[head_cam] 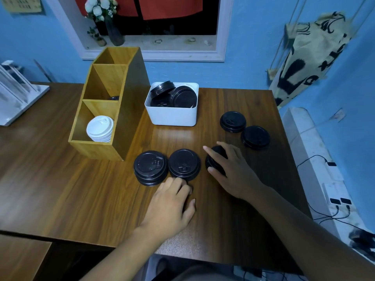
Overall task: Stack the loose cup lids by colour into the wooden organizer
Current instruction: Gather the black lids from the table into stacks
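Note:
The wooden organizer (pixel 119 126) stands at the left of the table. Its front compartment holds a stack of white lids (pixel 100 128), and a black lid (pixel 114 97) peeks out of the middle one. Short stacks of black lids lie on the table: one (pixel 151 168) and another (pixel 184 163) near the organizer, and two more (pixel 233 121) (pixel 255 137) at the right. My right hand (pixel 231 169) grips a fifth black stack (pixel 215 157) from above. My left hand (pixel 172 201) lies curled just in front of the second stack, with something dark under its fingers.
A white bin (pixel 172 116) with several black lids stands behind the loose stacks, right of the organizer. A white rack (pixel 18 94) sits at the far left. The table's right edge (pixel 284 138) runs close to the rightmost stacks.

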The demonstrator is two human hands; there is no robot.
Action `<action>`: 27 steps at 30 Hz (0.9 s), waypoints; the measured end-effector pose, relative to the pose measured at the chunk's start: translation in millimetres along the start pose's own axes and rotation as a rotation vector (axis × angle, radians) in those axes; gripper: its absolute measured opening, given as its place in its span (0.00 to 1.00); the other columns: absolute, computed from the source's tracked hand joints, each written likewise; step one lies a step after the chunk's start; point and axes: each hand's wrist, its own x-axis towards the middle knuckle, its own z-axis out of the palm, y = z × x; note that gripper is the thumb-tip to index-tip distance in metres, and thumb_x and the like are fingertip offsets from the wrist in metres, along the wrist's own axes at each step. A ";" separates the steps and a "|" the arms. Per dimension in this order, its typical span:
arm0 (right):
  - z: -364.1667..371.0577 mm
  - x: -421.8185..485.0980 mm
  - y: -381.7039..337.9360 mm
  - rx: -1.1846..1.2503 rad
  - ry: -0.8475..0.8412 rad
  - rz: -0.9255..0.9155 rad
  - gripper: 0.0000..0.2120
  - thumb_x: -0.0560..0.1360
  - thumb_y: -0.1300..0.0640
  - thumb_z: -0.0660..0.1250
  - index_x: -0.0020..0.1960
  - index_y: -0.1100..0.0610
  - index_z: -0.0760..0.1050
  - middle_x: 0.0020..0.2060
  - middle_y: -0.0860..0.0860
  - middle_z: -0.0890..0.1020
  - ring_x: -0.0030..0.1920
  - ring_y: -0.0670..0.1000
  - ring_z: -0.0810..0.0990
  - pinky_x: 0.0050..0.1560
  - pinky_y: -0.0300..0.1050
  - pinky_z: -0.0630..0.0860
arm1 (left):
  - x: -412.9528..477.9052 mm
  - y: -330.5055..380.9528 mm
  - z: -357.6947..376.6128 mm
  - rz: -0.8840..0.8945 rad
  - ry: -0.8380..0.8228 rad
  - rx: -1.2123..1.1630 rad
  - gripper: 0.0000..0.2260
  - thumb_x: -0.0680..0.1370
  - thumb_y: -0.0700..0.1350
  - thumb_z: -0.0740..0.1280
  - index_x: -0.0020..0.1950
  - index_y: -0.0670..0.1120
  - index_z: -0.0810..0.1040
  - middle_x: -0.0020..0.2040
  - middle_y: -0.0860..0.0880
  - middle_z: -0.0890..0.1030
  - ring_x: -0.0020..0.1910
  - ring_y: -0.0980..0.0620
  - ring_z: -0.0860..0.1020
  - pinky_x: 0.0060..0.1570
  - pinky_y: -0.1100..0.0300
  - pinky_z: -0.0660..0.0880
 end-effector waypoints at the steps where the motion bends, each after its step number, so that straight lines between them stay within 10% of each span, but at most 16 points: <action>1: -1.4 0.8 1.2 0.028 0.006 0.006 0.29 0.83 0.41 0.57 0.80 0.36 0.50 0.78 0.49 0.53 0.79 0.55 0.50 0.72 0.61 0.65 | -0.1 -0.2 0.2 0.001 0.001 -0.001 0.08 0.79 0.52 0.68 0.52 0.48 0.78 0.51 0.52 0.73 0.49 0.53 0.69 0.47 0.60 0.67; 27: 8.2 4.2 -1.4 -0.159 -0.014 -0.018 0.28 0.81 0.39 0.56 0.79 0.42 0.56 0.77 0.53 0.59 0.76 0.59 0.57 0.71 0.61 0.65 | 2.0 -2.2 0.2 0.016 -0.015 -0.016 0.09 0.78 0.52 0.68 0.54 0.47 0.79 0.52 0.51 0.75 0.50 0.51 0.71 0.48 0.56 0.72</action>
